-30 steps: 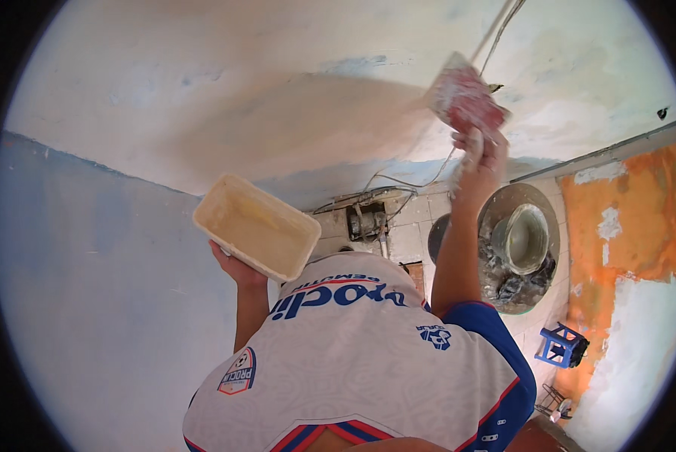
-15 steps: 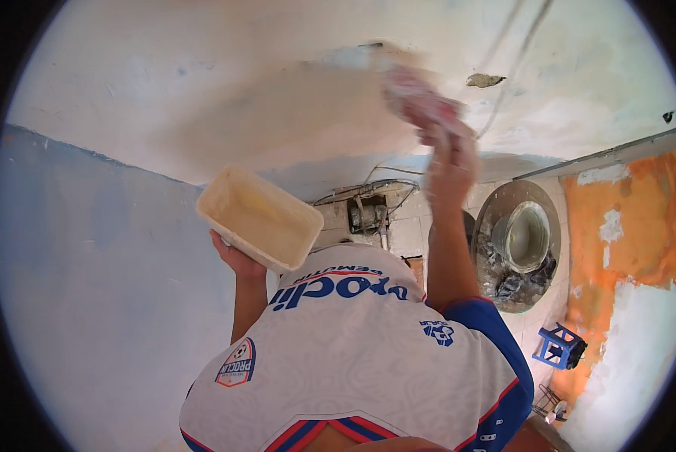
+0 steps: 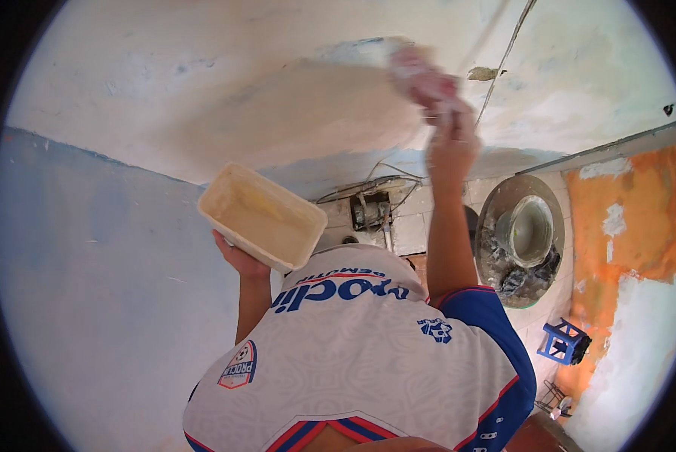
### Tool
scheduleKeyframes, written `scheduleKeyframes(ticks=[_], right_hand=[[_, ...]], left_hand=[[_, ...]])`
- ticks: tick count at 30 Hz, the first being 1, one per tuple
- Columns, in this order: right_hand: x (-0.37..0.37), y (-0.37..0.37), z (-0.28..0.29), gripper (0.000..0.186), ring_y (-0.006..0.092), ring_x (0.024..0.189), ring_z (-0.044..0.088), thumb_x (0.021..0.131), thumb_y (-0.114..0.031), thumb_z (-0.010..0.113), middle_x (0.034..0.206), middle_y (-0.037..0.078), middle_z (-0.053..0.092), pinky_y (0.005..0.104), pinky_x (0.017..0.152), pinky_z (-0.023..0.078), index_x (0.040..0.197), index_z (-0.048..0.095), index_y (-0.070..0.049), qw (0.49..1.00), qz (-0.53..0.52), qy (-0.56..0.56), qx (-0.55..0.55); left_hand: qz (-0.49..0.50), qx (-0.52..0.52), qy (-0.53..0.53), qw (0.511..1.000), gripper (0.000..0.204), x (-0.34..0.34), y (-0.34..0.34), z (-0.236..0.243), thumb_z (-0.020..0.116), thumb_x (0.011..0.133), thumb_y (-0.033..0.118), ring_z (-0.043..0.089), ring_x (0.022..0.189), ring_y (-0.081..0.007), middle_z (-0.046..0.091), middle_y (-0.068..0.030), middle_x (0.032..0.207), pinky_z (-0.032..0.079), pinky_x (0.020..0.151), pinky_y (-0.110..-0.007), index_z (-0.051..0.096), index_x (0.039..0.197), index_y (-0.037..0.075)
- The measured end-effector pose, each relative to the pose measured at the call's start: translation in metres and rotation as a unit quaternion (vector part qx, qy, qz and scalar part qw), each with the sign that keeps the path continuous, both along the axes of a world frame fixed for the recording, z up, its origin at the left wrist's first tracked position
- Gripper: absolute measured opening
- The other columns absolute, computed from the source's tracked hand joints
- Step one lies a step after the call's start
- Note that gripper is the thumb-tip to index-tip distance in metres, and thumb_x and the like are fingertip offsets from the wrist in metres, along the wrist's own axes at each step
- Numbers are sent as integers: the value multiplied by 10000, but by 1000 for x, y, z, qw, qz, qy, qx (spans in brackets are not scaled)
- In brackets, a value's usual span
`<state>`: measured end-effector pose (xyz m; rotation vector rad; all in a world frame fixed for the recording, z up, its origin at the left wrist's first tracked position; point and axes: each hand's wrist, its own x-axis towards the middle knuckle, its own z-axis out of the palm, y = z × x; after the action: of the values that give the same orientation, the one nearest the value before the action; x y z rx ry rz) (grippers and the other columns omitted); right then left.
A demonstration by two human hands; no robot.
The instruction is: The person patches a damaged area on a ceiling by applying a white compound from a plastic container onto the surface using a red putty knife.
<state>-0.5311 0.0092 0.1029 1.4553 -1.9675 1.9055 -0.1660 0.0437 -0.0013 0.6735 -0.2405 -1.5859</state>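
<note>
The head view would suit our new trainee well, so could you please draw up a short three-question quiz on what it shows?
1. Which hand holds the cream rectangular tub?
2. True or false: the blue stool is in the right half of the picture.
3. What is the main colour of the blurred tool in the right hand?
A) green
B) pinkish red
C) black

Key: 1. The left hand. 2. True. 3. B.
</note>
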Motion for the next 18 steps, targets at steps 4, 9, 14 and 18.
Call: scheduleKeyframes(ticks=[4,9,14,18], right_hand=[[-18,25,9,164,182,777,706,1018,-48,543,980,141,694,284,689,578,1155,563,38,984,-7,-133,-122],[29,14,-10,148,167,763,707,994,-31,571,919,115,697,281,695,564,1120,608,37,973,68,-190,-113],[31,2,-10,135,158,736,699,989,-62,588,905,103,694,294,691,558,1091,631,15,991,6,-129,-33],[-6,19,6,153,157,744,686,1021,-64,559,939,112,684,273,658,563,1145,563,25,988,-100,-93,-65]], left_hand=[[-5,3,3,1000,723,10,2,-9,246,1013,637,404,1414,-332,388,-94,1566,366,1154,-485,325,1555,165],[-26,8,5,1000,722,17,-6,-5,248,1014,633,409,1411,-328,389,-95,1566,360,1160,-473,330,1552,159],[-44,7,7,999,720,30,-15,4,255,1014,632,411,1408,-322,400,-92,1558,362,1155,-472,345,1544,153],[-35,26,8,999,715,48,-17,-2,268,1014,629,413,1405,-321,408,-86,1550,366,1149,-473,352,1539,151]])
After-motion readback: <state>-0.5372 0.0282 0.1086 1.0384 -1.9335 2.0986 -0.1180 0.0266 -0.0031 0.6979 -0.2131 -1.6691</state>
